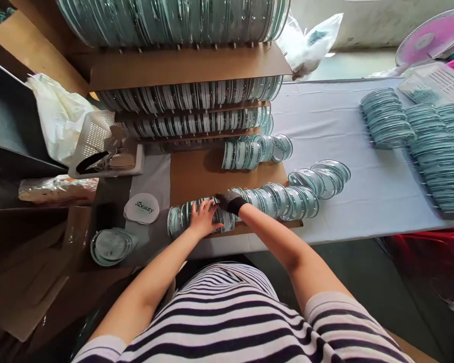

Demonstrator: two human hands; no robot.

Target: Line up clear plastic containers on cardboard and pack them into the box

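Green-tinted round cases (267,200) are standing on edge, face to face, in a row running left to right along the near side of the table (325,121). Beneath the row's left part, a cardboard sheet (191,174) is lying.

The left hand (203,219) is resting on the left part of the row, its fingers spread across the rims. The right hand (230,202), wearing a dark glove (227,199), is reaching to the row just right of the left hand. Its fingertips are partly hiding; whether they are pinching a case, one cannot tell. A shorter group of cases (242,155) is standing farther back, and a printed white disc (141,208) is lying at the left.

Handling: each case is looking light, stiff and smooth, so its glossy faces are probably offering little friction. The clear walls are seeming prone to scratching or cracking under hard squeezing. Several cases are leaning, so a sideways push is risking a slide along the row.

Grip points: for a single case, opposite sides of the rim are offering the safest hold. For a group, the two end faces are presenting the better surfaces, with light, even pressure acting inward.
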